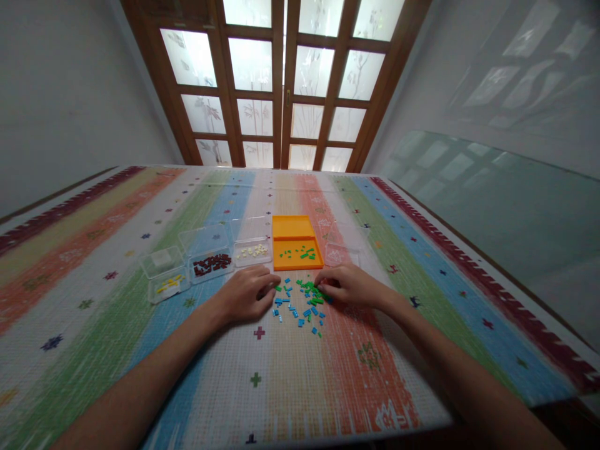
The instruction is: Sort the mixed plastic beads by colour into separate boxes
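A loose pile of small green pieces (317,300) and blue pieces (293,310) lies on the striped tablecloth between my hands. At the pile's left edge rests my left hand (248,292), its fingers curved and a gap showing between thumb and forefinger. My right hand (345,286) is at the pile's right side, fingertips brought together among the green pieces. Whatever is between those fingertips is too small to make out. Just beyond the pile stands an open orange box (274,256), with several green pieces in its near half.
Left of the orange box are open clear boxes: one with white pieces (253,251), one with dark red pieces (212,265), one with yellow pieces (169,284). Another clear box (344,255) stands behind my right hand. The tablecloth (225,387) reaches toward wooden glazed doors (281,94).
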